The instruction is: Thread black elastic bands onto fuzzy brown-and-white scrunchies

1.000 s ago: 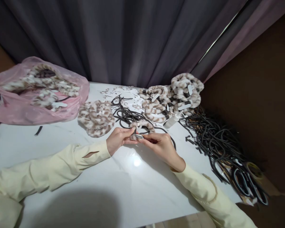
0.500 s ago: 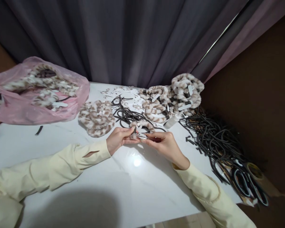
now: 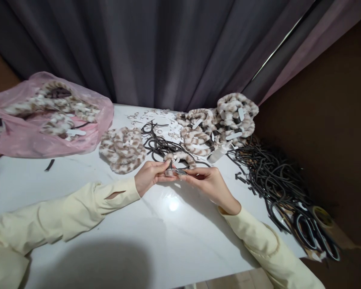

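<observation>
My left hand [image 3: 150, 176] is closed, its thumb pressing a small furry brown-and-white ring [image 3: 186, 157] against the fingers. My right hand [image 3: 209, 182] pinches a small flat tag [image 3: 180, 171] at the near side of that ring, and the tag looks grey from here. How the tag is joined to the ring is too small to make out. Just beyond both hands lies a tangle of black cords [image 3: 159, 144]. A pile of furry rings [image 3: 123, 150] rests to the left of them.
A pink plastic bag [image 3: 100, 136] with furry pieces stands at the left. White tags [image 3: 165, 120] are spread near the curtain [image 3: 138, 52]. More tagged furry rings [image 3: 237, 114], a small bottle [image 3: 219, 153] and a heap of black cords [image 3: 273, 172] are at the right.
The tag between my right fingers has turned from a white look to a darker grey one. Both hands stay in nearly the same place.
</observation>
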